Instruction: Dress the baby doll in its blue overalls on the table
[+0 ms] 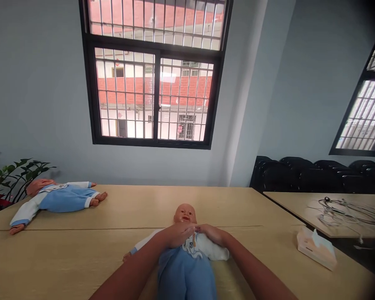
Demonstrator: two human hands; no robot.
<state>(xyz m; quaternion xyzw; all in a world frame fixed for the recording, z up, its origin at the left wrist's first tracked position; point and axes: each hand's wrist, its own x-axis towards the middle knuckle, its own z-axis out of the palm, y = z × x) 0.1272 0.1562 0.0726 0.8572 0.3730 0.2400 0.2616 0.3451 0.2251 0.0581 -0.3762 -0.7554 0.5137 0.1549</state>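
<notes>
A baby doll (187,271) lies on its back in front of me, its bald head pointing away. It wears a white top with a printed front and blue trousers. My left hand (178,234) and my right hand (211,234) meet at the collar, just below the doll's chin. The fingers of both hands are bent inward and closed at the neckline, fingertips nearly touching. The bit of cloth between them is mostly hidden. The doll's sleeves spread out to both sides, the left one passing behind my left forearm.
A second doll (67,197) in similar clothes lies at the far left of the table (243,266), beside a plant (17,173). On the right sits a tissue box (315,248). Tangled cables (351,212) lie on another table, with black chairs (315,177) behind.
</notes>
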